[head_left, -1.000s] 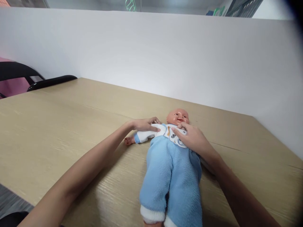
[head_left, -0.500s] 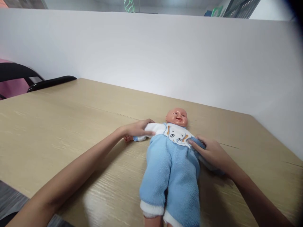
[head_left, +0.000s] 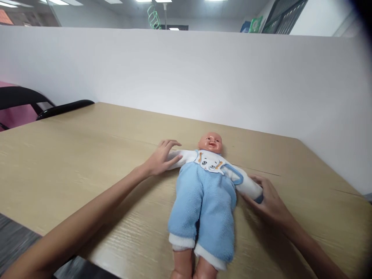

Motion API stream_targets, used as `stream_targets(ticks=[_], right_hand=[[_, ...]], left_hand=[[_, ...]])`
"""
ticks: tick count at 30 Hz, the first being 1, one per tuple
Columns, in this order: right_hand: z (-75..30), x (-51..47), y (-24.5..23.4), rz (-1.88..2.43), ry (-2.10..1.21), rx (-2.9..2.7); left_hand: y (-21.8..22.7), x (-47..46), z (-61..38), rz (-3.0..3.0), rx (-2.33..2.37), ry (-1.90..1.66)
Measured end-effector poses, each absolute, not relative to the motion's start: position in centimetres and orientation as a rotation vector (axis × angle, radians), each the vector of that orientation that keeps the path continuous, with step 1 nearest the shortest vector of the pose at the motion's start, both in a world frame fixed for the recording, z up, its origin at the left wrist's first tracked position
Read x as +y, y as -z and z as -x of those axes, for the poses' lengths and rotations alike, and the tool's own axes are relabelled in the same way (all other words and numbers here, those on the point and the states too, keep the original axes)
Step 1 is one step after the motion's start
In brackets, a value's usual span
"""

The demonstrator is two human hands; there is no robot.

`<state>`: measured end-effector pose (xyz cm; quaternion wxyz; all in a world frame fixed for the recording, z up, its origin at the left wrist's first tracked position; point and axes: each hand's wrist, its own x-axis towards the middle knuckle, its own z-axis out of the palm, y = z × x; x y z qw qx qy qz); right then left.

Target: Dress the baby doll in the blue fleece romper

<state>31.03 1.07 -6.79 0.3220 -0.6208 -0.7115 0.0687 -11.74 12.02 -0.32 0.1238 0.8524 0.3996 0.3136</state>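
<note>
One sleeve (head_left: 248,186) lies clasped in the right hand (head_left: 269,200), now off the bib (head_left: 208,164); the left hand (head_left: 159,159) spreads loosely at the other sleeve (head_left: 186,156). Between them, the doll (head_left: 210,142) lies face up in blue overalls (head_left: 203,193).

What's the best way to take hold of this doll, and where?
Best, I'd judge, around the torso, left hand and right hand coming from their own sides: the doll lies face up, sleeves spread outward, leaving both flanks likely reachable.
</note>
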Motion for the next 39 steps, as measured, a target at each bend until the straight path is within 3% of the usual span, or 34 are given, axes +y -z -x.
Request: stream_targets(ticks=[5, 12, 21, 26, 32, 36, 39], right_hand=[[-33.4, -1.3, 8.2, 1.693, -0.159, -1.808], [-32.9, -2.6, 6.9, 1.715, -0.495, -1.492], [-28.7, 3.3, 2.6, 1.194, -0.743, -1.121], [-26.2, 6.2, 2.3, 1.128, -0.797, -1.337], [-24.5, 4.5, 3.7, 1.090, -0.556, -1.712], [-23.1, 3.0, 3.8, 1.110, -0.480, -1.702], [-22.2, 2.8, 4.0, 1.140, -0.706, -1.433]], left_hand=[[-2.1, 10.9, 2.8, -2.663, 0.817, -0.972], [-1.3, 12.4, -6.2, -2.865, 0.731, -0.498], [-0.4, 11.7, -5.5, -2.814, 0.428, -0.916], [0.0, 11.3, -4.7, -2.942, 0.403, -1.038], [-0.6, 10.8, -3.9, -2.753, 0.548, -1.197], [-1.4, 12.3, -4.3, -2.292, 0.511, -0.964], [-1.1, 13.4, -4.7, -2.216, 0.613, -0.840]])
